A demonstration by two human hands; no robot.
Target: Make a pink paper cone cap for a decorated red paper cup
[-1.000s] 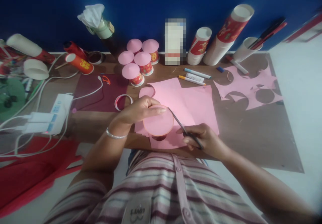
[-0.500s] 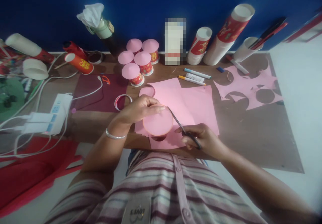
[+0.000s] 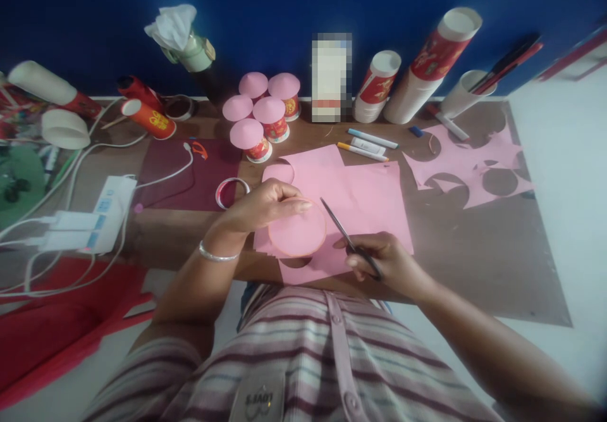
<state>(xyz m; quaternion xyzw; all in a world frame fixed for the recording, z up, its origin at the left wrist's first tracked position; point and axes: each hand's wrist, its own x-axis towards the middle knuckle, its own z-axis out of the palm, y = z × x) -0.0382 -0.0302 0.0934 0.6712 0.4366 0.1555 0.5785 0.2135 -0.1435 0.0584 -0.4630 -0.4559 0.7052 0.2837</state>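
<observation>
Pinched at its top edge in my left hand point(image 3: 272, 205) is a pink paper circle point(image 3: 298, 232) with an orange outline. My right hand point(image 3: 386, 260) grips black-handled scissors point(image 3: 339, 224); their blades point up and left, a little apart from the circle's right edge. Below both hands lie pink paper sheets point(image 3: 374, 200), overlapping on the table. One sheet near the front edge has a round cut-out, partly covered by the circle. A smaller pink round piece point(image 3: 277, 173) rests just beyond my left hand.
Several red cups with pink paper cones point(image 3: 269, 111) stand at the back. Markers point(image 3: 372, 138) lie right of them, near stacked paper cups point(image 3: 417, 80). Pink scraps with round holes point(image 3: 446, 150) lie at right. A tape roll point(image 3: 231, 192), power strip point(image 3: 111, 213) and cables are at left.
The scissors have drawn back slightly to the right, so a gap shows between their tip and the paper circle. My left hand stays almost still with the circle.
</observation>
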